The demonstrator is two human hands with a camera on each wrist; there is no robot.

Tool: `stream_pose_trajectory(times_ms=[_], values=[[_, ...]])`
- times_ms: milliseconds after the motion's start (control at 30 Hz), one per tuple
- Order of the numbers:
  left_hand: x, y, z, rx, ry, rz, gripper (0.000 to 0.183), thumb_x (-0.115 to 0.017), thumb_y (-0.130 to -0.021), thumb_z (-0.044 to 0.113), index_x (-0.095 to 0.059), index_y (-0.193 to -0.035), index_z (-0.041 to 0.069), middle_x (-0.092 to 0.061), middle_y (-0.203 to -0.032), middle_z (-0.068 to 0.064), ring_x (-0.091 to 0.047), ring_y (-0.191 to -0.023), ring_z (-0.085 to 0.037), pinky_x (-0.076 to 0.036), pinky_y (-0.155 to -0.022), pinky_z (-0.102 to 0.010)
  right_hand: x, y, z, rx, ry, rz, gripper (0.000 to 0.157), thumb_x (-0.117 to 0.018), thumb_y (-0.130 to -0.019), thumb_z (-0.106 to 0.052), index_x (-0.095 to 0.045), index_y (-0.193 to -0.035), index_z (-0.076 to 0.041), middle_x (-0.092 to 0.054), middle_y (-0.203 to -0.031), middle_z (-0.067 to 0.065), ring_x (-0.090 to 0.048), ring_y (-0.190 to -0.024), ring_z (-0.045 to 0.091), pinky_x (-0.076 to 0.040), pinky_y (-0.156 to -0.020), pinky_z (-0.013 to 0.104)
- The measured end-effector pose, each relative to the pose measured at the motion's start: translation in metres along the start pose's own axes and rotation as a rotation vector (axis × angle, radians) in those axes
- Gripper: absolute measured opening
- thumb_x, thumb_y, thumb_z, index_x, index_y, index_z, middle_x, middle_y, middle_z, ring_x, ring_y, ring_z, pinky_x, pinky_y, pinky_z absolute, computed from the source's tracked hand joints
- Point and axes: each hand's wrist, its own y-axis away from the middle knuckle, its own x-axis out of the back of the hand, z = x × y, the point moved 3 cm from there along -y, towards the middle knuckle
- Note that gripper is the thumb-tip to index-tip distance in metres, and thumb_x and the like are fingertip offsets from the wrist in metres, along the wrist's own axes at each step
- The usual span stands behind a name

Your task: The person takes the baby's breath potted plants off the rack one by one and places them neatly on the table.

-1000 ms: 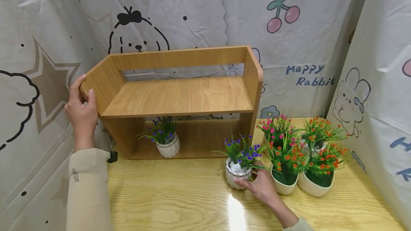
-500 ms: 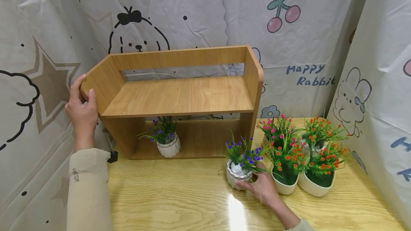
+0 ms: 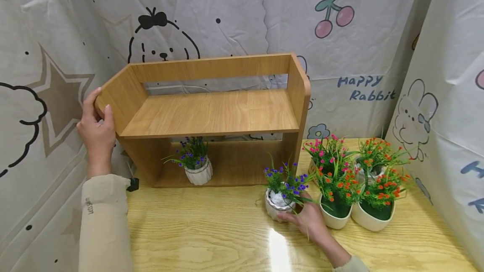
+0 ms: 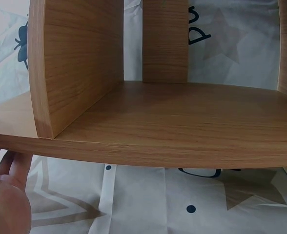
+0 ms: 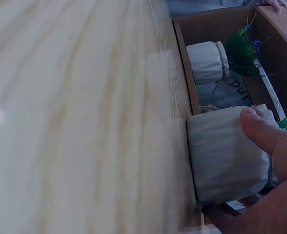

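A two-tier wooden shelf [image 3: 211,112] stands on the table. My left hand [image 3: 96,131] grips the front edge of its left side panel, thumb on the inner face; the left wrist view shows fingers [image 4: 17,168] round that panel. On the lower tier, left of centre, sits a white ribbed flowerpot [image 3: 199,173] with purple flowers. A second white flowerpot [image 3: 277,205] with purple flowers stands in front of the shelf's right end. My right hand [image 3: 311,219] holds it from the right, thumb across its front. In the right wrist view its base meets the tabletop; some fingers are hidden behind it.
Several flowerpots with pink and orange flowers [image 3: 340,186] crowd together just right of my right hand. Patterned cloth [image 3: 234,20] hangs behind and at both sides. A small black object [image 3: 132,184] is by my left sleeve.
Both hands keep their holds. The flowerpot in my right hand has shifted very slightly, with its leaves swaying. The shelf and the other flowerpots stay where they were.
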Motion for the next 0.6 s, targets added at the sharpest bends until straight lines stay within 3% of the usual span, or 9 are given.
stream_pose_trajectory(times_ms=[333,600], values=[[-0.0017,0.0002,-0.0015,-0.013,0.008,0.01,0.043,-0.054,-0.103,0.034,-0.056,-0.141,0.053,-0.043,-0.079,-0.012,-0.034,-0.066,-0.007,-0.028,-0.062,-0.024,-0.0056,-0.0055,0.0,-0.001,0.0,-0.025,0.084,-0.098,-0.064,-0.037,-0.066,-0.133,-0.002,-0.073,-0.122,0.016,-0.07,-0.106,0.026,-0.055,-0.095,0.045],[-0.0013,-0.001,-0.0029,-0.01,0.013,0.018,0.042,-0.056,-0.102,0.033,-0.059,-0.142,0.048,-0.043,-0.078,-0.009,-0.035,-0.066,-0.005,-0.028,-0.063,-0.023,-0.0071,-0.0059,-0.0003,-0.007,0.025,-0.029,0.081,-0.098,-0.064,-0.038,-0.069,-0.129,-0.001,-0.075,-0.117,0.016,-0.07,-0.104,0.028,-0.056,-0.093,0.045]])
